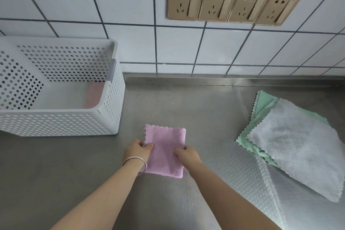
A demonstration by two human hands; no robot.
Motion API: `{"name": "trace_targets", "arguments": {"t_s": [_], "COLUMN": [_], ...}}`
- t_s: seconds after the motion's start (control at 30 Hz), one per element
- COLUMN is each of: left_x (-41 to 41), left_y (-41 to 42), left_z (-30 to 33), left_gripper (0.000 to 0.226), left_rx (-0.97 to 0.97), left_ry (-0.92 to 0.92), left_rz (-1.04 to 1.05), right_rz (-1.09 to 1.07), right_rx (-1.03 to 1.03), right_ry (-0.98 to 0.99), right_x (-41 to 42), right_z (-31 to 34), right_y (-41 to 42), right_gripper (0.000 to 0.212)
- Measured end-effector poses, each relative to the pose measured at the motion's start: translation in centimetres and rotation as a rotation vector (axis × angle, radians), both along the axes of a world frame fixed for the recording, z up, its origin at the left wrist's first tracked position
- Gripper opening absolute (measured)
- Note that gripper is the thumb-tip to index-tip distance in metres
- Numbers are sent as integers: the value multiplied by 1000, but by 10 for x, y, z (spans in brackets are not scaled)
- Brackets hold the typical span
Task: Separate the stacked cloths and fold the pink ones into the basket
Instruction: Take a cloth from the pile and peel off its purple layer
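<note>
One folded pink cloth (93, 93) already lies in the white perforated plastic basket (104, 117), while the left hand (137, 150) and right hand (187, 154) pinch a folded pink quilted cloth (165, 147) on the steel counter (65, 164), not yet placed

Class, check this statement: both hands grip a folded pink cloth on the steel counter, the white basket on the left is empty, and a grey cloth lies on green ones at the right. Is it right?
Not quite. In the head view the white basket already holds a pink cloth. The rest stands.
</note>
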State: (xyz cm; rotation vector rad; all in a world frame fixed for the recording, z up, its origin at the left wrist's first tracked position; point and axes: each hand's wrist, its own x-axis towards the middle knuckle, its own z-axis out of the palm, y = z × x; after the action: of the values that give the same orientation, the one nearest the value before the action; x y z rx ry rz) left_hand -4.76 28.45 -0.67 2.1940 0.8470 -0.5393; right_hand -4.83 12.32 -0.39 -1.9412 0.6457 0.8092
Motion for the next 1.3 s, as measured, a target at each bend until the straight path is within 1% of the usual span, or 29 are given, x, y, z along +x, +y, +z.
{"name": "trace_targets", "arguments": {"t_s": [0.1,0.2,0.23,0.27,0.3,0.33,0.37,0.4,0.43,0.47,0.5,0.57,0.63,0.67,0.73,0.8,0.9,1.03,1.1,1.13,1.2,1.27,1.3], "left_x": [-7,-19,-23,-28,-32,-35,-37,-40,-42,-43,-43,-45,-50,-51,-50,-47,-37,-17,-3,7,28,53,63], "left_y": [-5,-15,-17,-21,-26,-28,-31,-34,-37,-38,-39,-37,-28,-23,-9,12,50,124,157,176,212,246,256], "left_z": [13,30,35,39,42,43,44,47,52,57,63,78,94,103,122,139,167,199,207,209,207,199,192], "left_gripper": [25,34,34,33,36,41,45,45,42,39,37,40,42,41,39,39,37,30,29,29,29,30,31], "left_rx": [-304,-655,-772,-845,-857,-796,-649,-471,-332,-266,-246,-162,-23,31,80,93,134,153,164,174,188,196,198], "left_ry": [-47,-2,20,28,13,-26,-63,-111,-176,-238,-296,-397,-506,-582,-744,-877,-1015,-1063,-1059,-1055,-1026,-957,-905], "left_rz": [143,336,382,408,422,398,327,242,193,169,163,154,128,117,103,101,102,78,100,106,118,109,91], "right_rz": [-156,-191,-199,-204,-203,-190,-176,-144,-98,-63,-51,-35,-21,-24,-27,-26,8,6,-7,-21,-38,-35,-16], "right_rx": [220,341,386,429,473,506,521,494,432,356,294,241,190,189,230,262,322,410,402,385,339,292,257], "right_ry": [-13,-82,-104,-120,-132,-142,-160,-195,-251,-321,-394,-516,-630,-687,-790,-874,-958,-953,-957,-950,-906,-828,-785], "right_x": [-7,-19,-22,-25,-29,-31,-32,-33,-32,-31,-29,-29,-32,-32,-32,-27,-15,9,24,33,53,77,87], "right_z": [8,16,18,20,21,24,28,34,41,47,54,68,83,90,109,129,157,187,196,197,195,186,181], "right_y": [-9,-21,-24,-29,-35,-38,-40,-40,-40,-38,-36,-25,-9,-1,18,42,78,146,178,197,231,259,265], "right_gripper": [22,43,46,44,36,27,20,17,17,22,28,35,33,28,20,22,23,14,11,12,24,34,36]}}
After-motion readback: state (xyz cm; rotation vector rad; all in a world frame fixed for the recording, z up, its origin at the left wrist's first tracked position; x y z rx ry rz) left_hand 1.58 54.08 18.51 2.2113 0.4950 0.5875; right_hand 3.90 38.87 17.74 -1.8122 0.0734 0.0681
